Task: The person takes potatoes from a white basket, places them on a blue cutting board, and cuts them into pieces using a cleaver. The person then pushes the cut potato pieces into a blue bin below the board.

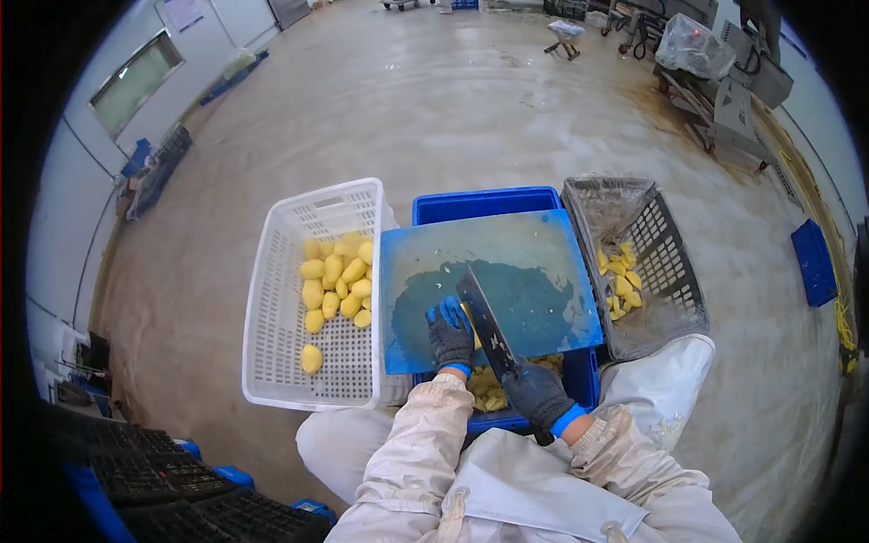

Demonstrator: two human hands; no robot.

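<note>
My left hand [450, 335], in a dark glove with blue fingertips, rests on the blue cutting board [416, 253], its fingers against a yellow potato piece mostly hidden behind the blade. My right hand [536, 391], also gloved, is closed round the handle of a large knife [486, 319], whose blade stands just right of my left fingers. Peeled potatoes [332, 268] lie in the white basket [258, 317] on the left. Cut potato pieces [489, 396] show in the blue crate [587, 380] under the board.
A dark lined crate [683, 281] on the right holds yellow chunks [623, 285]. Behind the board is a blue bin rim [489, 195]. Black crates [154, 480] stand at lower left, a blue crate [814, 262] at far right, and wrapped machinery [695, 47] at upper right.
</note>
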